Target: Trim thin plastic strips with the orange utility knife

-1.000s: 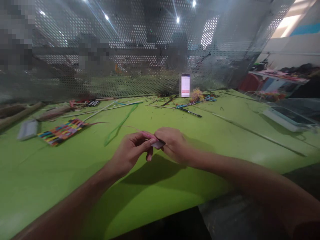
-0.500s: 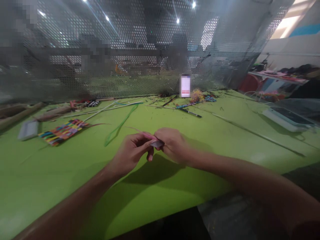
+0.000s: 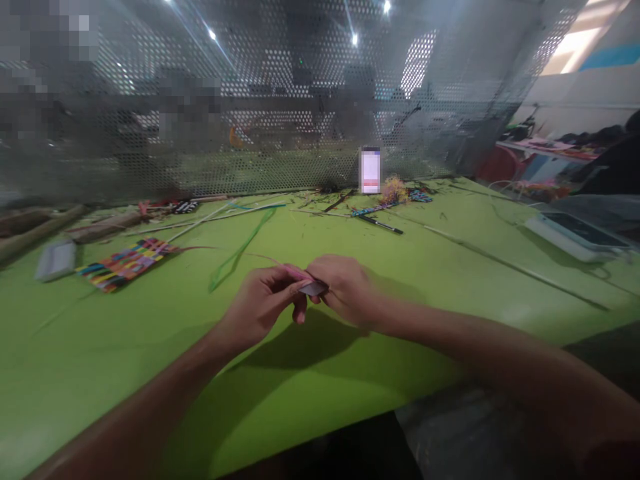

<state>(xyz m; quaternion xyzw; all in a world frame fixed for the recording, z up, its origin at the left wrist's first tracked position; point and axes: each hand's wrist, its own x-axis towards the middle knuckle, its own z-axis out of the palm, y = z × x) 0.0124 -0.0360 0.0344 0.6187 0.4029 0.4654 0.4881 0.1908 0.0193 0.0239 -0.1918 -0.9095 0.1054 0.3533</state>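
Both my hands meet above the middle of the green table. My left hand pinches a thin pink strip whose free end trails off to the left. My right hand is closed on a small flat grey blade-like piece that rests against the pink strip between the two hands. Both sets of fingers are curled tight around these.
A multicoloured woven mat lies at left beside a grey block. A green strip, sticks, a black pen and coloured scraps lie further back before a perforated metal screen. A white tray sits at right.
Almost nothing differs: the hands have shifted up by a trace and stay pinched on the pink strip and the grey piece.
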